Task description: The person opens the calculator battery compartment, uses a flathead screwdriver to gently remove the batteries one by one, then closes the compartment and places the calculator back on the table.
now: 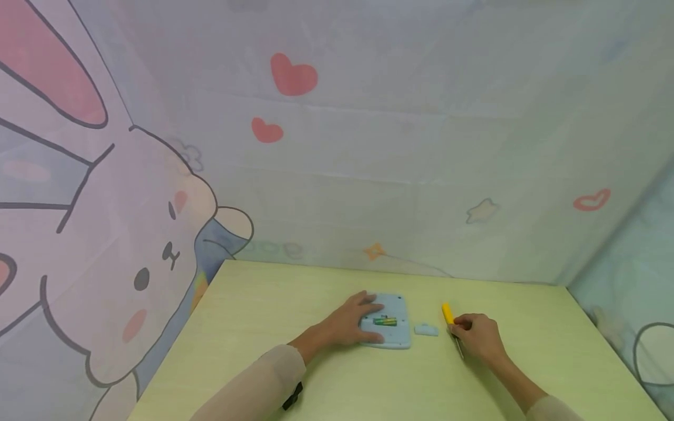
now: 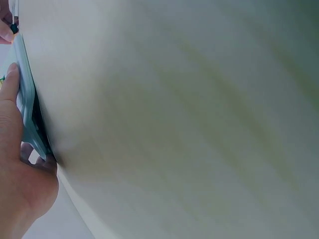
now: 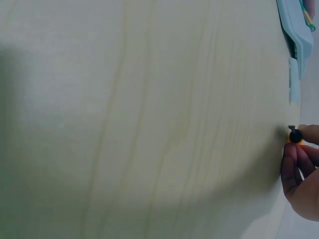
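A light-blue electronic device [image 1: 399,339] lies on the table with its battery compartment exposed. Green-and-yellow batteries [image 1: 387,321] sit in the middle of it. My left hand [image 1: 348,320] grips the device from its left side, fingers over the far part and thumb near the close edge. To the right lies a small light-blue battery cover [image 1: 425,330], apart from the device. Beyond it, my right hand [image 1: 480,336] pinches a screwdriver [image 1: 447,313] where the yellow handle meets the shaft. Its handle points away from me and its metal shaft toward me.
The pale wooden table [image 1: 253,316] ends at the back against a printed cloth [image 1: 421,140] with hearts and stars. Another cloth panel [image 1: 647,280] hangs along the right side. A black strap [image 1: 292,396] shows by the left sleeve.
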Demonstrator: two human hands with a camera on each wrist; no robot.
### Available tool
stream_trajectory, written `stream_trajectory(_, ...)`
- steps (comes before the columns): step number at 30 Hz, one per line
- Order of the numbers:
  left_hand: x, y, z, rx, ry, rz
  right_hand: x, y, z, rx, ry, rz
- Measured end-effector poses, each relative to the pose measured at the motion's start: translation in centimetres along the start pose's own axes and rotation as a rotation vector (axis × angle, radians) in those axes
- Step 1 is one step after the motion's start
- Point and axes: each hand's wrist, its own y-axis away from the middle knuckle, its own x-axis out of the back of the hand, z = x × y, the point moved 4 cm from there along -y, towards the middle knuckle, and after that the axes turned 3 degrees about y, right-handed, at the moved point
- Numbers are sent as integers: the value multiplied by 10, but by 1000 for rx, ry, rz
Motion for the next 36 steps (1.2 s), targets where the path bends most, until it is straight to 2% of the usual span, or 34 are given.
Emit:
stream_trajectory(10,-1,-1,-3,3,-4,-4,0,1,-10,-25,-11,-21)
stream_trajectory(21,-1,1,-1,-5,-3,-4,1,1,-12,-3,7,-42)
stream_trajectory(30,-1,0,0,-4,-13,-1,1,2,-16,30,44,-29)
stream_trajectory(36,-1,0,-1,5,-5,-7,2,2,-17,22,46,-34)
